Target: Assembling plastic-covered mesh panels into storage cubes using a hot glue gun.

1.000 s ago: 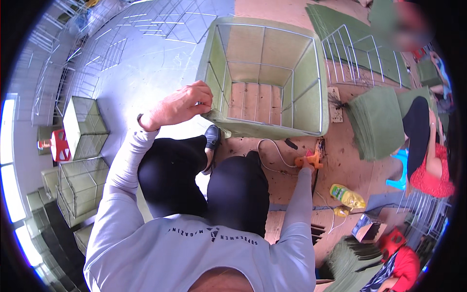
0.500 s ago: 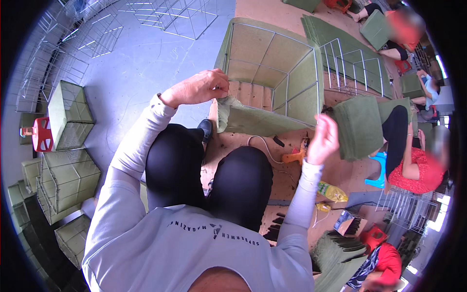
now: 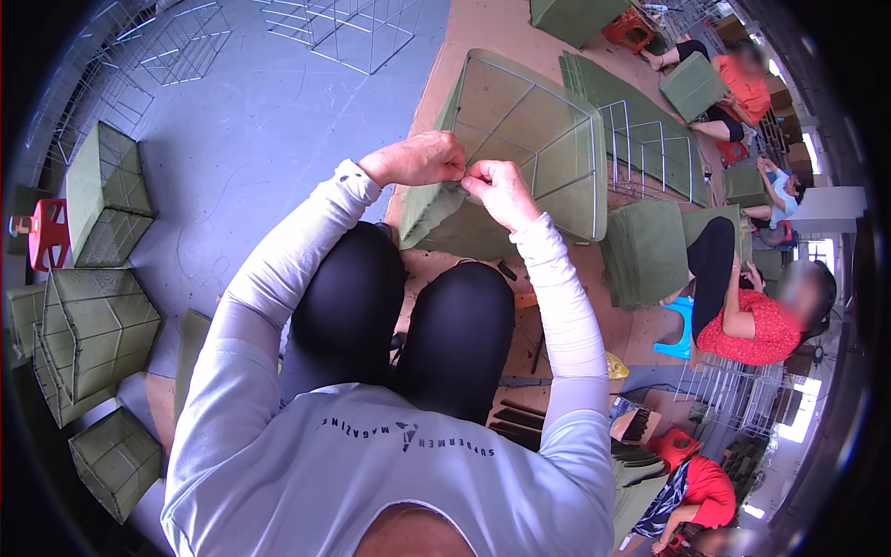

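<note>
Both hands meet at the near top corner of the green fabric-covered wire-frame box (image 3: 520, 158), which rests tilted on the brown cardboard floor sheet (image 3: 483, 28) just past the knees. The left hand (image 3: 418, 160) and right hand (image 3: 499, 190) each pinch the fabric edge — apparently fastening the cover to the wire (exact grip point hidden). The next move seems to call for steady fingertip tension along that edge.

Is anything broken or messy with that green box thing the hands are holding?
Nothing looks broken. The green fabric-covered wire box is tipped on its side, with the left hand and right hand pinching its near corner.
</note>
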`<state>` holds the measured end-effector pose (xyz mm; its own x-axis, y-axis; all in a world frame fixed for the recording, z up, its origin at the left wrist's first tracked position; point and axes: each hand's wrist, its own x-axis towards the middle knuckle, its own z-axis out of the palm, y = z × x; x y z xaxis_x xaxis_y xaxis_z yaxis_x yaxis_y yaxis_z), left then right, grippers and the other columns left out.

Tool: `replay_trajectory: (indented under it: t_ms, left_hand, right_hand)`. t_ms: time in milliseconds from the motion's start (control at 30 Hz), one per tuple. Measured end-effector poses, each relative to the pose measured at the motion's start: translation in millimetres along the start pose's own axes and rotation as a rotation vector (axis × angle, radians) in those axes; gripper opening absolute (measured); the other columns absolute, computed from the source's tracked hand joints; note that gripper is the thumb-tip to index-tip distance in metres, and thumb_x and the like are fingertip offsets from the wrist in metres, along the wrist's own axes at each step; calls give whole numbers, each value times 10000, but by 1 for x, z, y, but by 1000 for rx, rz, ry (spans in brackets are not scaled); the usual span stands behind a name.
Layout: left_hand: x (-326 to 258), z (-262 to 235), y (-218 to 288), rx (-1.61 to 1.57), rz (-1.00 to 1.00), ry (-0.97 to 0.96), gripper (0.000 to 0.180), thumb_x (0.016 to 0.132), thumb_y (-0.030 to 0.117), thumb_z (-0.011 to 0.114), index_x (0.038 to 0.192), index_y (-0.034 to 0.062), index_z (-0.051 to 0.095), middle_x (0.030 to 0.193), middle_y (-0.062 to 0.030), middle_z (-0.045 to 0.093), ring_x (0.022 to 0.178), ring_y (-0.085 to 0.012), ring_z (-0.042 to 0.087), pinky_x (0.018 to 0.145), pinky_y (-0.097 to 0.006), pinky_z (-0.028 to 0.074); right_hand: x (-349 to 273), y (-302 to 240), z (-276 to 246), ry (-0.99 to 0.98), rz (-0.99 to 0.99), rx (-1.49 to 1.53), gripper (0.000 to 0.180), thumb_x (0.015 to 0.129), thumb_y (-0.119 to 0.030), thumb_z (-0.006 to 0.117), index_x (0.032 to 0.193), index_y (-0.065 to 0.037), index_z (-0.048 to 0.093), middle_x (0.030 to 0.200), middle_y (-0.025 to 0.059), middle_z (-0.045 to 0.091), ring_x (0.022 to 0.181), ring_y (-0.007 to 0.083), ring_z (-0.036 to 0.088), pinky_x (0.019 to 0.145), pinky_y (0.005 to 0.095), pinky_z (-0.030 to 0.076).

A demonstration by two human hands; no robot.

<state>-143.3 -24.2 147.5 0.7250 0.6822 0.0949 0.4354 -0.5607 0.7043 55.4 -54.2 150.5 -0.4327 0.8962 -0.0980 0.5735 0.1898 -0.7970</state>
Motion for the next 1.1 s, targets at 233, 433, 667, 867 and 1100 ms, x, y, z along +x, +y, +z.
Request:
replay_trajectory:
  t_ms: [233,433,667,867,1100]
  left_hand:
    - [1,1,0,27,-9,11,153,821,148,600,823,-2,635,851,-151,607,850,-325,592,767,-398,469]
    - [2,1,5,35,-49,20,176,821,170,613,843,-3,636,863,-166,604,854,-325,598,761,-402,474]
    - [4,2,2,28,-71,6,167,817,166,620,844,3,639,867,-167,604,877,-324,598,775,-403,476]
    - [2,1,1,39,-75,13,166,822,166,616,839,2,638,898,-170,610,889,-323,596,793,-397,475]
    - [-2,-2,3,13,-82,-24,168,832,167,612,847,0,629,890,-151,615,885,-326,591,789,-398,470]
  right_hand:
    - [-5,-9,-9,74,36,-36,236,839,-214,661,902,12,685,720,96,650,667,146,574,641,298,456]
    - [-9,-17,-3,61,54,-139,443,770,-402,710,956,-1,698,768,184,671,750,271,666,724,369,499]
    - [0,-9,-1,6,5,-72,418,770,-297,762,964,62,671,846,114,695,772,127,620,740,294,489]
    - [6,3,-6,-75,129,20,471,814,-283,738,1100,73,623,931,118,693,848,129,630,763,269,493]
    - [-28,5,-23,166,25,294,276,813,-163,732,990,40,672,868,101,699,795,126,645,749,249,510]
